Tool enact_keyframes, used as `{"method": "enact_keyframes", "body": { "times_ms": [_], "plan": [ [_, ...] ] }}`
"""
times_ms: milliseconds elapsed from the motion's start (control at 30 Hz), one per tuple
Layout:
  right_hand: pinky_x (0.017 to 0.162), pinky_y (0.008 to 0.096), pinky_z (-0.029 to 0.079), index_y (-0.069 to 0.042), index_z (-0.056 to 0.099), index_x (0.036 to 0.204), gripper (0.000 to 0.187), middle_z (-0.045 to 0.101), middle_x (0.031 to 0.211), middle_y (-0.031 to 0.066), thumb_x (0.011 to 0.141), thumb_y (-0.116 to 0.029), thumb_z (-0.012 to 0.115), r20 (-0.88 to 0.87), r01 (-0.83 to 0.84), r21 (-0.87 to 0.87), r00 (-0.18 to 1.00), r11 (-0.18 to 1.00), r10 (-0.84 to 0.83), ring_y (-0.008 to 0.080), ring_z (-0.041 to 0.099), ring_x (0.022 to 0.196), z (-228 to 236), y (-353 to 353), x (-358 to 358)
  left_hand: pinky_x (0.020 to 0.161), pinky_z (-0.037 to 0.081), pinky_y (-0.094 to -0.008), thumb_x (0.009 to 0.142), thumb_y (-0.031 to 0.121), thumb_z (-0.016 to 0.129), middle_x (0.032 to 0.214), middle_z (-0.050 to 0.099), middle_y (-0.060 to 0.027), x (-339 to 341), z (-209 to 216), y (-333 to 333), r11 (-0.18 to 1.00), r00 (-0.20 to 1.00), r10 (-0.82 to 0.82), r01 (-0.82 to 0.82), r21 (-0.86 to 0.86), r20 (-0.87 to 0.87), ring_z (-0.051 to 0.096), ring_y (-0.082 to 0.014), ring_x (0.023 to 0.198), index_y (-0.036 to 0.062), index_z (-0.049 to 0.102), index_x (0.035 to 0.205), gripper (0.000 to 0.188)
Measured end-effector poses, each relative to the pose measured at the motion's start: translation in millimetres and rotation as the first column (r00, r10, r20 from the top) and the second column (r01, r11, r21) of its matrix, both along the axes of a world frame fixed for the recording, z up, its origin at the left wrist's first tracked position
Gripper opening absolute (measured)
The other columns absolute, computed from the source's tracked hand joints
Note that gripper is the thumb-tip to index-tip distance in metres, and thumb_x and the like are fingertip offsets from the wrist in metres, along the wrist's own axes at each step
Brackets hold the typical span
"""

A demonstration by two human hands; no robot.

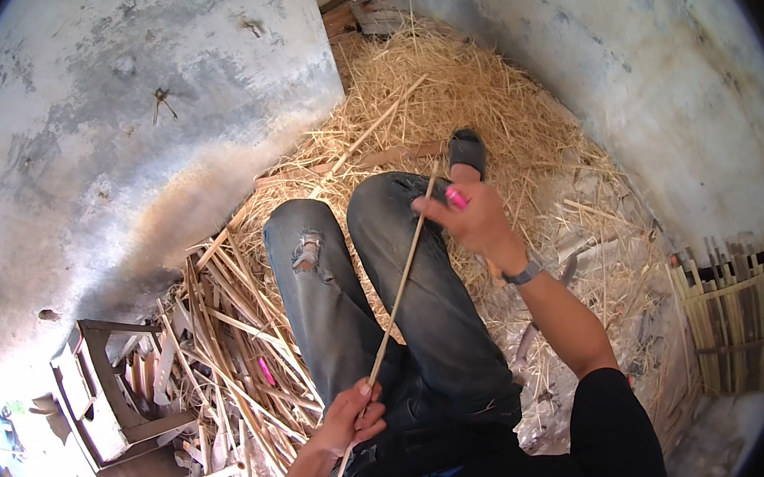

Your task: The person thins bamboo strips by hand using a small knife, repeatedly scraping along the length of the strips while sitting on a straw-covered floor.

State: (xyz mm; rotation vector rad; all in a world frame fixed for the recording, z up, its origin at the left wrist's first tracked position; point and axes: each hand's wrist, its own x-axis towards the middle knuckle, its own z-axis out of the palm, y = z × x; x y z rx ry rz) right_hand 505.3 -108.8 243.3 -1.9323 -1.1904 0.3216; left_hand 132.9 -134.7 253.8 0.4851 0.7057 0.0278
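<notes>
- Left hand (355, 418) is gripping the lower part of 1 thin pale strip (404, 278), fingers curling round it near the lap.
- Right hand (477, 220) is closing round a small pink item (457, 197), its thumb lying at the strip's upper part; whether that thumb is pressing or just touching, cannot tell.
- Strip is running diagonally over the jeans (440, 316), its upper end reaching past the right hand, its lower end passing below the left.
- Progress, judging: strip is looking slender and fairly even, so splitting is seeming done and smoothing or thinning is seeming underway; whether any cut is being made right now isn't showing.
- Left over, judging: a pile of long stalks (249, 334) is lying left of the legs, probably waiting; which of them are finished is staying unclear.
- Heap of shavings (441, 86) is spreading beyond the knees, suggesting plenty of scraping being done already.
- Slatted panel (740, 324) is standing at far right; its link to this strip isn't showing.
</notes>
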Motion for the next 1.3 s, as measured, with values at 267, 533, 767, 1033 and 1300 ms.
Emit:
{"method": "enact_keyframes", "body": {
  "times_ms": [267, 533, 767, 1033, 1300],
  "plan": [
    [0.048, 0.0454, 0.041, -0.004, 0.055, 0.056, 0.067, 0.052, 0.05, 0.0154, 0.084, -0.061, 0.076, 0.004, -0.101, -0.062, 0.995, 0.993, 0.101, 0.0378, 0.056, 0.048, 11.4, -29.2, -49.9, 0.037, 0.019, -0.0238, 0.105, 0.053, 0.052, 0.055, 0.028, 0.005, 32.3, -3.2, 15.1, 0.999, 0.998, -0.038, 0.037, 0.032, 0.043, 0.026, -0.0054, 0.042, 0.0119, 0.045, 0.098, 0.042],
    [0.05, 0.0459, 0.046, -0.004, 0.061, 0.064, 0.064, 0.057, 0.055, 0.0173, 0.085, -0.064, 0.073, 0.134, -0.207, -0.129, 0.965, 0.97, 0.224, 0.0395, 0.062, 0.054, 17.6, -55.8, -68.9, 0.038, 0.019, -0.0233, 0.109, 0.047, 0.046, 0.056, 0.028, 0.0046, 56.5, -3.6, 26.9, 0.999, 0.997, -0.029, 0.027, 0.03, 0.066, 0.023, -0.0059, 0.041, 0.0111, 0.046, 0.101, 0.036],
    [0.05, 0.0464, 0.045, -0.006, 0.062, 0.064, 0.056, 0.057, 0.055, 0.0162, 0.095, -0.052, 0.066, 0.191, -0.264, -0.102, 0.941, 0.959, 0.28, 0.0384, 0.061, 0.053, 11.0, -71.4, -80.8, 0.039, 0.02, -0.023, 0.11, 0.044, 0.043, 0.057, 0.028, 0.0046, 74.2, -2.3, 34.5, 0.998, 0.994, -0.039, 0.033, 0.062, 0.098, 0.023, -0.0062, 0.042, 0.0116, 0.047, 0.103, 0.034],
    [0.051, 0.0477, 0.045, -0.006, 0.065, 0.065, 0.059, 0.058, 0.057, 0.0191, 0.1, -0.054, 0.058, 0.196, -0.053, -0.138, 0.977, 0.989, 0.079, 0.0392, 0.061, 0.054, -7.5, -42.9, -22.1, 0.044, 0.023, -0.0213, 0.108, 0.049, 0.048, 0.064, 0.03, 0.0045, 47.9, -13.6, 19.4, 0.98, 0.998, -0.042, 0.033, 0.194, 0.041, 0.025, -0.0055, 0.05, 0.0152, 0.046, 0.103, 0.034],
    [0.054, 0.0531, 0.045, -0.003, 0.066, 0.068, 0.065, 0.059, 0.061, 0.0246, 0.103, -0.055, 0.049, 0.224, 0.174, -0.099, 0.963, 0.98, -0.149, 0.0464, 0.062, 0.06, -26.9, -11.0, 52.8, 0.045, 0.024, -0.0221, 0.11, 0.039, 0.047, 0.062, 0.03, 0.0041, 4.0, -10.6, 6.3, 0.989, 0.996, -0.077, 0.07, 0.133, 0.051, 0.025, -0.0065, 0.048, 0.0123, 0.045, 0.1, 0.028]
  ]
}}
